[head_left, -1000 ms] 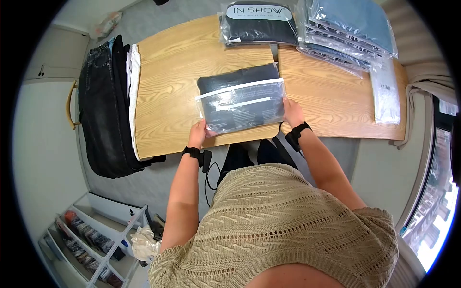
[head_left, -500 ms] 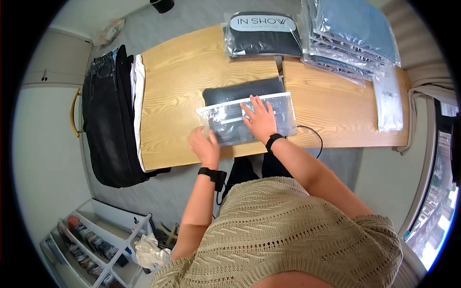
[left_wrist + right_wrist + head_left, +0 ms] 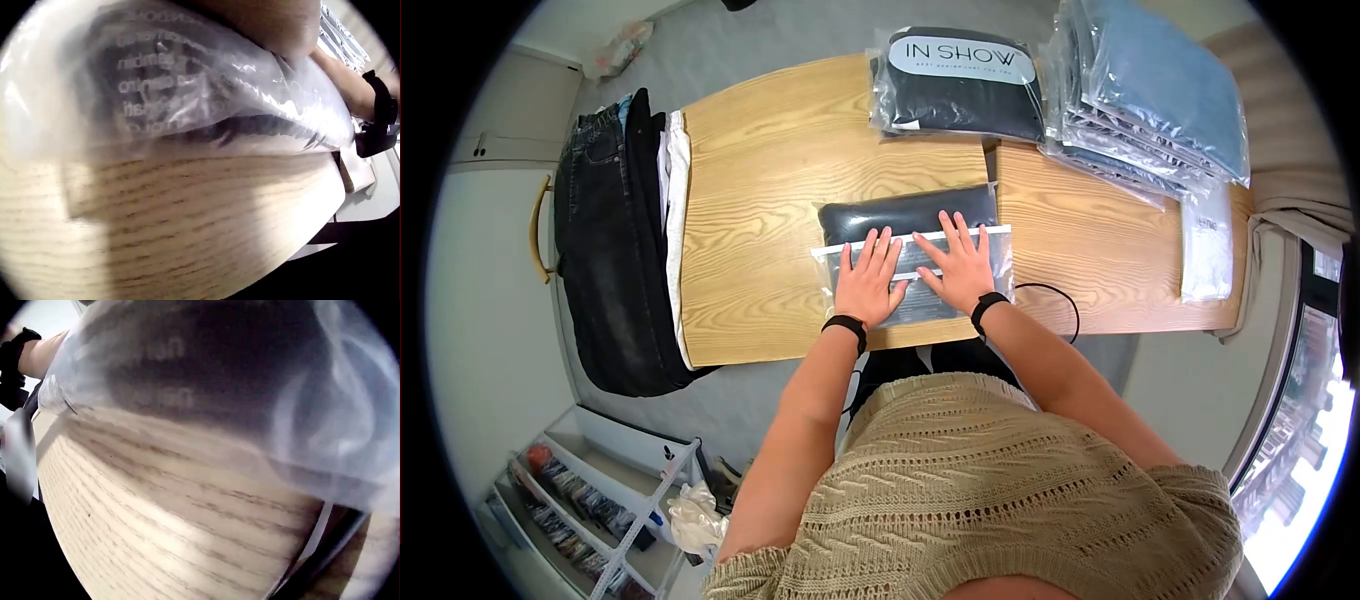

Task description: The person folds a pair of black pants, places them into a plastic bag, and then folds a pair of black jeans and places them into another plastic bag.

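A clear plastic garment bag (image 3: 920, 302) with a dark folded garment (image 3: 905, 212) inside lies near the table's front edge. My left hand (image 3: 866, 287) rests flat on the bag's left half, fingers spread and pointing away from me. On the right half my right hand (image 3: 962, 272) presses down the same way, fingertips past the white strip along the bag's edge. In the left wrist view, printed lettering shows on the plastic bag (image 3: 169, 81), which lies on the wood. The right wrist view shows the bag's clear side (image 3: 187, 381) close up.
Folded dark jeans (image 3: 605, 260) and a white garment (image 3: 677, 230) hang over the table's left end. At the back lie a bagged black item marked IN SHOW (image 3: 965, 95) and a stack of bagged blue garments (image 3: 1170, 90). A flat white packet (image 3: 1206, 250) lies at the right.
Both hands have gone from gripping the bag's sides to lying flat on top of it, the right first, then the left. The bag's white-edged end sits nearer me.
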